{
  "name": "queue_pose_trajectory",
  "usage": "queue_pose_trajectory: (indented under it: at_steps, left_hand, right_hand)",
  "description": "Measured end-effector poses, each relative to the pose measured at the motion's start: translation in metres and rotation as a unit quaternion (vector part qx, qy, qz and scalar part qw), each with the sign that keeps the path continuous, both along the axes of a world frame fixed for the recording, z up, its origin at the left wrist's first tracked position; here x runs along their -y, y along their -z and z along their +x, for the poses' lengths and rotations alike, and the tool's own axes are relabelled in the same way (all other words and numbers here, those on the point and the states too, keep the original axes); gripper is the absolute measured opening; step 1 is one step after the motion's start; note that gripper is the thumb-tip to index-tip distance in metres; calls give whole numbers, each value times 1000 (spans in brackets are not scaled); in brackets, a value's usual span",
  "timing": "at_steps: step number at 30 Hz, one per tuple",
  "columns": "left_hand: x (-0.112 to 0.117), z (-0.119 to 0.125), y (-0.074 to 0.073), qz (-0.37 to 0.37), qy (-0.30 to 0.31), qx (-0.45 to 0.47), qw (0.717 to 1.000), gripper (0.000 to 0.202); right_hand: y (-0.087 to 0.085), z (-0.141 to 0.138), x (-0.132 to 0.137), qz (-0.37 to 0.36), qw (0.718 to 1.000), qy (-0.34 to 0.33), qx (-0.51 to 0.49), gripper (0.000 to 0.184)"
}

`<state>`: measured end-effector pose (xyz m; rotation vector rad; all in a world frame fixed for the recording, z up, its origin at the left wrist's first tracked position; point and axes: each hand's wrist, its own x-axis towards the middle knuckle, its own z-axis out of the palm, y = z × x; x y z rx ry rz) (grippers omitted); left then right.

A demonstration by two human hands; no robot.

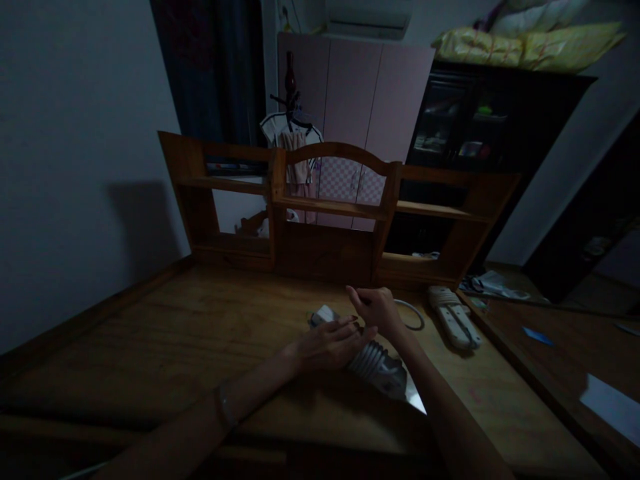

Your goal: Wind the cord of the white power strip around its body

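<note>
A white power strip (390, 378) lies slantwise on the wooden desk, with its grey cord (367, 359) wound around it in several turns. My left hand (327, 343) lies across the strip's middle and holds it, fingers close together. Just above and to the right, my right hand (376, 310) is closed with its fingers curled. A loose loop of the cord (417, 317) comes out behind the right hand, which appears to grip it; the grip itself is partly hidden. The far white end (325, 313) of the bundle shows beyond my left fingers.
A second power strip (455, 320) with its cord wrapped lies to the right on the desk (240, 313). A wooden shelf rack (330, 208) stands along the back edge. Lower right, a brown surface (540, 360) carries white paper (613, 403) and a blue packet (537, 335). The room is dim.
</note>
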<state>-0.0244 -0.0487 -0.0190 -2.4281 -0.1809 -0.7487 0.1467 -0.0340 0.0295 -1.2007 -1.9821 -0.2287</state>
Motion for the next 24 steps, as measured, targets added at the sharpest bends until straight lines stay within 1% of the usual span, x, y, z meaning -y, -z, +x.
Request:
queue_pose_trajectory:
  at_steps: [4,7,10,12,15,20,22,24]
  left_hand:
    - [2,-2,-3,-9,-33,-10,999,47]
    - [1,-5,-3,-15,-55,6,998,49]
    - [-1,-8,-2,-15,-49,29,998,47]
    - [-2,-9,-1,-19,-38,40,998,45]
    - [-4,-10,2,-42,-26,44,998,42]
    - [-9,-13,3,-128,-18,71,989,40]
    - [-11,-15,1,-167,-13,106,980,54]
    - [-14,-17,-1,-201,-20,161,966,71]
  right_hand:
    - [1,4,-3,-34,999,-17,-29,57]
    - [-1,7,-3,-74,993,-53,-72,58]
    - [0,7,-4,-144,980,-103,-87,59]
    - [3,7,-6,-173,974,-124,-78,59]
    - [12,9,-10,-164,979,-109,-42,59]
    - [29,16,-23,-125,991,-28,36,59]
    - [35,19,-30,-114,992,-25,53,54]
    - [43,21,-34,-111,992,-44,40,48]
